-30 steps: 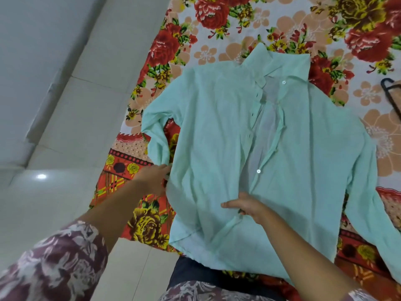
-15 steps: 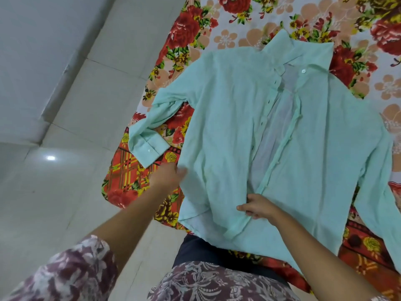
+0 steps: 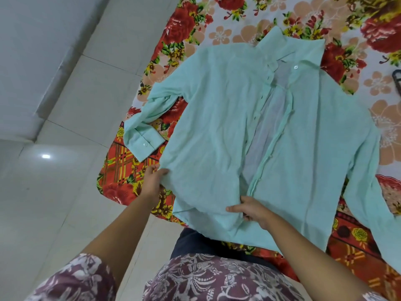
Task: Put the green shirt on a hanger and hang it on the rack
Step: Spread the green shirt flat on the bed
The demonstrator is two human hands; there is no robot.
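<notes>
The sleeve [image 3: 143, 135] has dropped flat, centre-left, as we spread the green shirt [image 3: 217, 127] on the floral bed [image 3: 121, 170]. Our left hand [image 3: 154, 181] pinches its side edge and our right hand [image 3: 249, 210] holds the placket [image 3: 259, 172]; hanging not yet begun.

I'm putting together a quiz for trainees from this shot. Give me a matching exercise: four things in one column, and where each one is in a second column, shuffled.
Things
1. left hand
2. right hand
3. sleeve cuff
4. collar

Places
A. on the green shirt's open front edge, near the hem
B. far end of the shirt, away from the person
C. on the shirt's side edge
D. at the floral bedspread's edge, by the floor tiles

Pairs: 1-C, 2-A, 3-D, 4-B
</notes>
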